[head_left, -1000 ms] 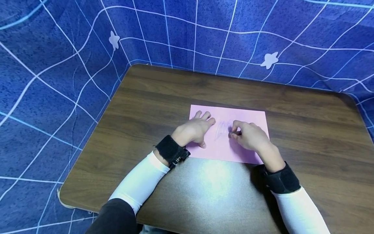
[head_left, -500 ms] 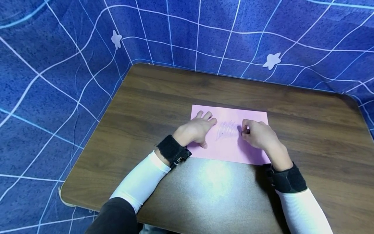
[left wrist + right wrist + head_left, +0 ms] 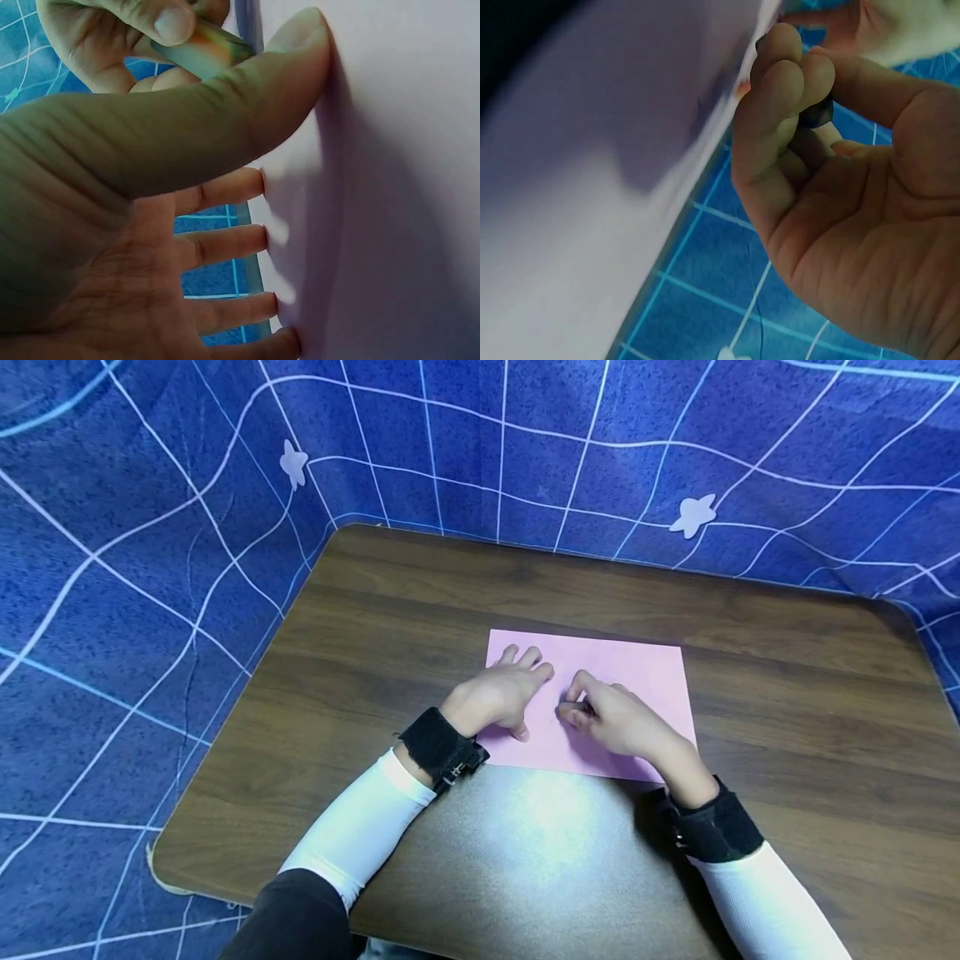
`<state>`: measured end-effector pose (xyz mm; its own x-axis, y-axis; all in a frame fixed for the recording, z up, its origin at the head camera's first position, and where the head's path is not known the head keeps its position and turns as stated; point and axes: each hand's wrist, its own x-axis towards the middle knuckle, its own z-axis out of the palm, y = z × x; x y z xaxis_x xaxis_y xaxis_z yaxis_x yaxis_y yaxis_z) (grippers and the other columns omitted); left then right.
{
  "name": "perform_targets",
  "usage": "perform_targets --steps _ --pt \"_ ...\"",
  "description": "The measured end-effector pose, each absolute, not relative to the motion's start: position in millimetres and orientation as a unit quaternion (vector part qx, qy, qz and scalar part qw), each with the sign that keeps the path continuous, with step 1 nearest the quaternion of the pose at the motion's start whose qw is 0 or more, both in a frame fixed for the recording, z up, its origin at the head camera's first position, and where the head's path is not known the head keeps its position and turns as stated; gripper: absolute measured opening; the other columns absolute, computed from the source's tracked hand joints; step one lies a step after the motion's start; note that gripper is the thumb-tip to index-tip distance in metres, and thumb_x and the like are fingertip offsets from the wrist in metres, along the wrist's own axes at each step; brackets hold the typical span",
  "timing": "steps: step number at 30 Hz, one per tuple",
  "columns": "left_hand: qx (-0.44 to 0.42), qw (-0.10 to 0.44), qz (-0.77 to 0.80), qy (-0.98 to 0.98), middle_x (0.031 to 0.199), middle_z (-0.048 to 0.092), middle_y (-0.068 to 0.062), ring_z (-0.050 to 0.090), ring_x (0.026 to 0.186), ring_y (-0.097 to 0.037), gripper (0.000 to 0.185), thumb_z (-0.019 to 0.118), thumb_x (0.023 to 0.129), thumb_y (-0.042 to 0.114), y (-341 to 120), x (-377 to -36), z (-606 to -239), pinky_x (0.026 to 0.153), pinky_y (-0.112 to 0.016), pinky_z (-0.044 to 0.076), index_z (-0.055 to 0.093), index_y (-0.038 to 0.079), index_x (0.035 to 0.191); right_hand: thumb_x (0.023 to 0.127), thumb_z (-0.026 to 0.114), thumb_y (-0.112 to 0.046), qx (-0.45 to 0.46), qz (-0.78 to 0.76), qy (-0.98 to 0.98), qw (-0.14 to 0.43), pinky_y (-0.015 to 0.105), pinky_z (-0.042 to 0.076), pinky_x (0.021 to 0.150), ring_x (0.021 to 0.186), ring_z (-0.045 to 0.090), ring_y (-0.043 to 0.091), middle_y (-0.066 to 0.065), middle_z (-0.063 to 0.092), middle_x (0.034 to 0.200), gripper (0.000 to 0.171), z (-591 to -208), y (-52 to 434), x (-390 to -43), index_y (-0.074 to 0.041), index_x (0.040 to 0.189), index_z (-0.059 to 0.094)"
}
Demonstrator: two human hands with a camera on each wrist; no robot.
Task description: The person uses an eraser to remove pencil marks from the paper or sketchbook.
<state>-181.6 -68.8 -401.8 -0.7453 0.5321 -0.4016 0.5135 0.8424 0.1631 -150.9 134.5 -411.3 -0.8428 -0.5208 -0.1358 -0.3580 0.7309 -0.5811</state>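
A pink sheet of paper (image 3: 645, 668) lies on the wooden table. My left hand (image 3: 501, 695) rests on its left part, fingers spread and fingertips on the paper. Over the middle of the sheet, my right hand (image 3: 622, 720) pinches a small stubby block (image 3: 206, 52), eraser-sized, between thumb and curled fingers. In the left wrist view the block shows a pale grey-green side with an orange patch and a dark edge. Its dark end (image 3: 817, 114) pokes out between the fingers in the right wrist view. The right hand covers the middle of the paper, hiding most of what is drawn there.
The brown table (image 3: 390, 610) extends around the sheet, with a bright light reflection in front of it. A blue cloth (image 3: 465, 435) with white grid lines and stars hangs behind and to the left. Black straps (image 3: 442, 747) with cameras circle both wrists.
My right hand moved right, uncovering faint purple scribbles on the paper, then swept back left over them with the block still pinched. My left hand stayed in place on the sheet.
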Motion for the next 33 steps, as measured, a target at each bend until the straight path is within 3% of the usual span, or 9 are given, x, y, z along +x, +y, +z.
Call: perform_targets --steps 12,17,24,33 --pt "0.284 0.219 0.021 0.933 0.152 0.036 -0.006 0.036 0.137 -0.034 0.099 0.095 0.067 0.038 -69 -182 -402 0.118 -0.042 0.036 0.042 0.017 0.148 0.096 0.072 -0.019 -0.280 -0.285 0.910 0.113 0.032 0.043 0.064 0.064 0.049 0.011 -0.009 0.058 0.065 0.012 -415 118 -144 -0.016 0.097 0.060" --pt "0.284 0.219 0.017 0.933 0.153 0.035 -0.007 0.034 0.140 -0.035 0.099 0.095 0.068 0.038 -69 -181 -402 0.120 -0.043 0.035 0.042 0.017 0.148 0.094 0.074 -0.021 -0.254 -0.262 0.924 0.112 0.031 0.038 0.061 0.061 0.045 0.013 -0.008 0.056 0.063 0.015 -414 112 -141 -0.016 0.095 0.060" --pt "0.280 0.217 0.023 0.935 0.150 0.037 -0.006 0.037 0.134 -0.032 0.094 0.095 0.069 0.037 -69 -180 -402 0.115 -0.041 0.039 0.044 0.018 0.146 0.092 0.076 -0.027 -0.200 -0.237 0.943 0.119 0.032 0.035 0.057 0.059 0.046 0.017 -0.005 0.053 0.059 0.019 -412 113 -140 -0.019 0.088 0.060" --pt "0.275 0.223 0.027 0.935 0.154 0.033 -0.006 0.034 0.138 -0.033 0.100 0.094 0.070 0.039 -69 -180 -402 0.117 -0.041 0.038 0.040 0.019 0.151 0.090 0.077 -0.027 -0.153 -0.213 0.958 0.112 0.033 0.037 0.054 0.062 0.053 0.023 -0.002 0.062 0.064 0.018 -408 128 -147 -0.020 0.085 0.061"
